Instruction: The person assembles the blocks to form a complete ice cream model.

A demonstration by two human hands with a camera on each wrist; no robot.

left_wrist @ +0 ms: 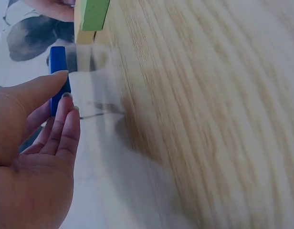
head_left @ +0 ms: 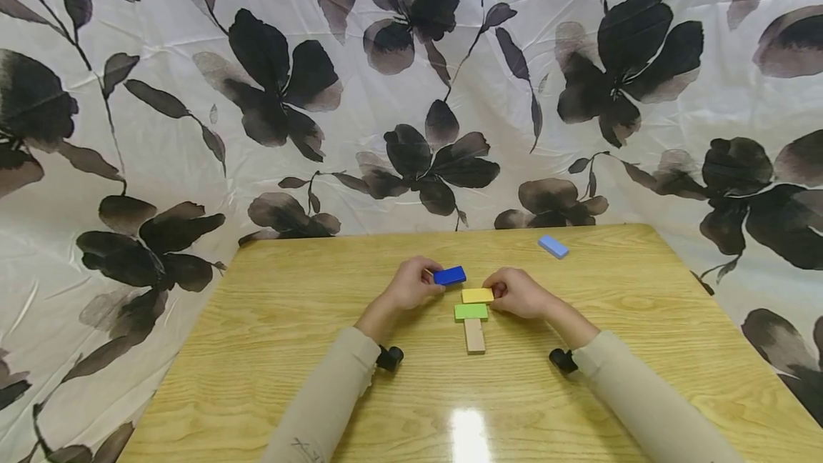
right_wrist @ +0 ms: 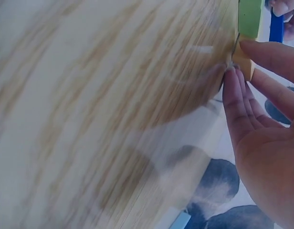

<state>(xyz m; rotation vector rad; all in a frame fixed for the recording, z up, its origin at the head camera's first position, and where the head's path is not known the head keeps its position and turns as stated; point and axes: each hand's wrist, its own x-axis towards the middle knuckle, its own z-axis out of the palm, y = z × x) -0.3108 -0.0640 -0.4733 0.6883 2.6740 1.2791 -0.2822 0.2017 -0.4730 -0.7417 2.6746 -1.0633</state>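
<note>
My left hand pinches a dark blue block between thumb and fingers; in the left wrist view the blue block is held by one end. My right hand grips the right end of a yellow block; in the right wrist view its thumb and fingers close on the yellow block. Just nearer than the yellow one lies a green block, set crosswise. A plain wooden block runs lengthwise from the green block toward me.
A light blue block lies near the far right edge of the wooden table. Behind the table hangs a white cloth with dark flowers. Both forearms rest low over the table, each with a black wrist camera.
</note>
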